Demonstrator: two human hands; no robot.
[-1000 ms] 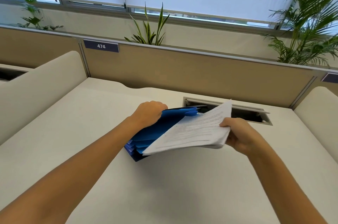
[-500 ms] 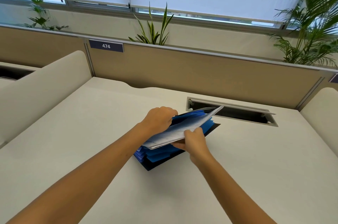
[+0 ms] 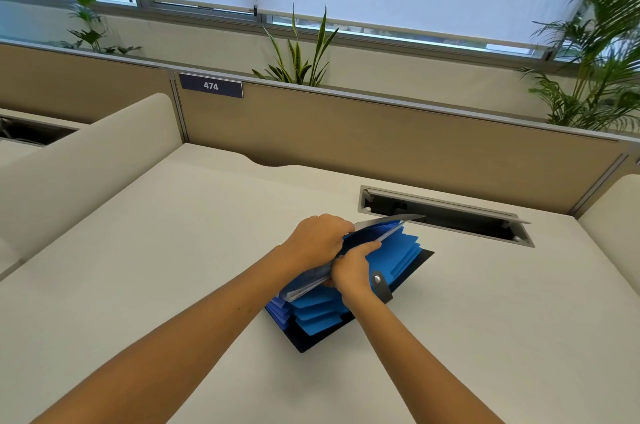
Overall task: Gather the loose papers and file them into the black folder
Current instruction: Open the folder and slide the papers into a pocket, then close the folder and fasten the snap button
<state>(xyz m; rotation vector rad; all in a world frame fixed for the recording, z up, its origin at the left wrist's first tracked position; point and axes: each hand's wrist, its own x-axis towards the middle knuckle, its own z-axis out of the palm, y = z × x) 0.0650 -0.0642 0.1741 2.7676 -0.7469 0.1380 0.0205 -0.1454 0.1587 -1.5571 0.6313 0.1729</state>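
The black folder (image 3: pixel 420 260) lies open on the desk, its blue accordion dividers (image 3: pixel 403 252) fanned out. A grey snap strap (image 3: pixel 380 285) hangs at its near right edge. My left hand (image 3: pixel 317 238) grips the folder's raised upper edge. A stack of printed papers (image 3: pixel 306 281) sits partly inside a pocket, its corner sticking out at the far end. My right hand (image 3: pixel 353 267) pinches the near part of the stack, its fingers reaching into the pocket.
The cream desk (image 3: pixel 173 250) has a grey cable slot (image 3: pixel 446 215) just behind the folder. Tan partition panels (image 3: pixel 381 139) bound the back, with padded dividers on the left (image 3: pixel 86 153) and on the right (image 3: pixel 613 208). Plants stand beyond the partition.
My right hand has swung the paper stack from the right in over the folder and pushed it down into a pocket. My left hand has kept holding the folder open.
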